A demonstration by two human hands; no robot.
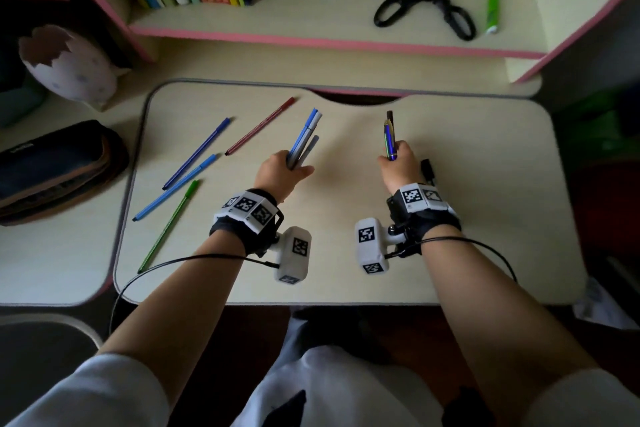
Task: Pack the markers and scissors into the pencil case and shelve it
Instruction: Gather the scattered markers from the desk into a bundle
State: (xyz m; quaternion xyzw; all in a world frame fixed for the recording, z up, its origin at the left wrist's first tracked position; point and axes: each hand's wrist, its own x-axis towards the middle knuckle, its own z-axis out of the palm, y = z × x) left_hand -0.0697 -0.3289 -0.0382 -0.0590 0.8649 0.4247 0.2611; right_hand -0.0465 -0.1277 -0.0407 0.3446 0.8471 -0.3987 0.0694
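We see the left hand (282, 170) curled round a bunch of blue markers (306, 139), and the right hand (401, 168) gripping a few dark markers (389, 135), both over the desk (346, 270). Four loose ones lie left of the hands: green marker (169, 224), light blue marker (176, 187), dark blue marker (197, 152), red marker (259, 126). The pencil case (55, 170) lies further left, apart from them. On the shelf (277, 21) beyond lie the scissors (426, 2), blades apart, with a green pen (492, 5) just right of them.
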